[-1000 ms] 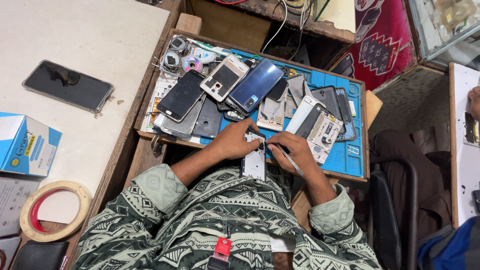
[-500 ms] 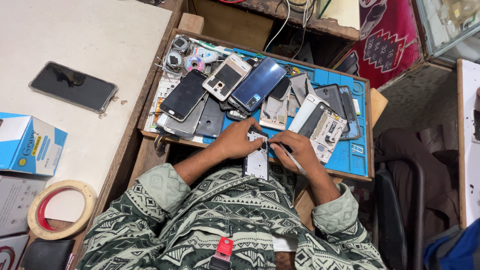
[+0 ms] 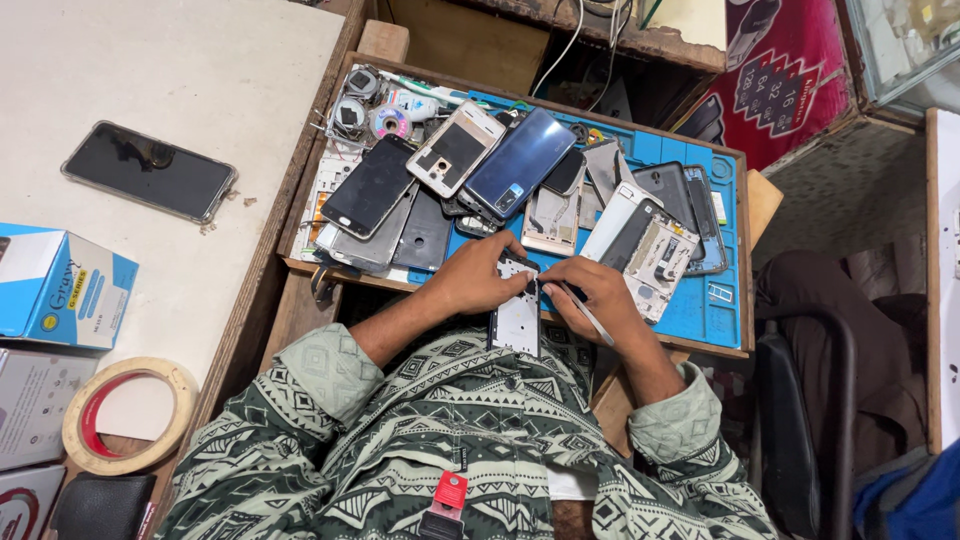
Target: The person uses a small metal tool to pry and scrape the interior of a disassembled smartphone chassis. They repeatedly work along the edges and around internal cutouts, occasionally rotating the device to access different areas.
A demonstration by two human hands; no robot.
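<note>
Only one view here, head cam, so no overlap w/ a second view to be reported. Scene is seen from above, pointed almost straight down over the wearer's chest and patterned green shirt (image 3: 420, 450), which fills the bottom of frame. Both forearms are seen reaching up-frame, i.e. away from the body. Framing is fairly wide, not a close-up: the whole blue work mat (image 3: 715, 300) w/ its phone parts is taken in mid-frame, the white tabletop (image 3: 180, 90) is caught at left, floor and a dark chair (image 3: 800, 420) at right. Left hand (image 3: 480, 280) and right hand (image 3: 595, 295) sit near centre, small in frame, so fine detail isn't resolved.
</note>
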